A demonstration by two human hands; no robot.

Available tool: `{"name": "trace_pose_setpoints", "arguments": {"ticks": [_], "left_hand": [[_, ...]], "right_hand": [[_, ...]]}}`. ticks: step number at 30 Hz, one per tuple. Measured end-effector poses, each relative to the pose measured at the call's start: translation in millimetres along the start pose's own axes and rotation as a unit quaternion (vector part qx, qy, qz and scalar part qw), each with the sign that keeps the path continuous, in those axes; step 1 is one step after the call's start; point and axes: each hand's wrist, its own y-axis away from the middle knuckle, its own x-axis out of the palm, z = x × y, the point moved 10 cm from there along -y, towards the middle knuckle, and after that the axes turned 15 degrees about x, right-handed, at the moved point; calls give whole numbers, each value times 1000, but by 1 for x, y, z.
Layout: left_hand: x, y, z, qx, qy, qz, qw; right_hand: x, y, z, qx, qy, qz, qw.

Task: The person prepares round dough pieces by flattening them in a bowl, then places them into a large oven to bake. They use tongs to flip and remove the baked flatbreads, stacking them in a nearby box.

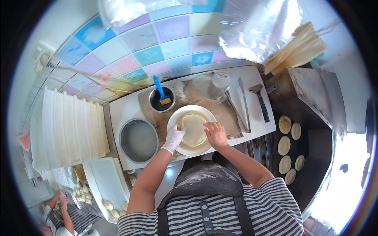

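A flat, pale dough disc [194,129] lies over a wide white bowl [176,115], which has a beige layer around its inside. My left hand [173,137], in a thin white glove, pinches the disc's left edge, thumb on top. My bare right hand [216,134] bends its fingers at the opposite edge, fingertips touching the dough; its thumb is mostly hidden. Just left of the bowl stands a round metal pot [138,141] of cloudy liquid. Behind it, a blue-handled brush [159,88] leans in a metal cup [151,101] of dark liquid.
A shaker [219,85], metal tongs [237,112], a thin spatula [244,103] and a scraper [261,101] lie rightward. Several dough rounds [284,145] sit on a dark griddle [307,180]. Stacked white trays [71,129] stand left. Another person's hands [62,199] work at lower left.
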Motion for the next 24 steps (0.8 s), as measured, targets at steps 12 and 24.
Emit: {"name": "trace_pose_setpoints", "arguments": {"ticks": [12, 24], "left_hand": [[85, 44, -106, -67, 403, 53, 911], [588, 121, -450, -89, 487, 576, 650]], "right_hand": [[-70, 92, -96, 36, -489, 57, 869], [-186, 323, -539, 426, -430, -346, 717]]}}
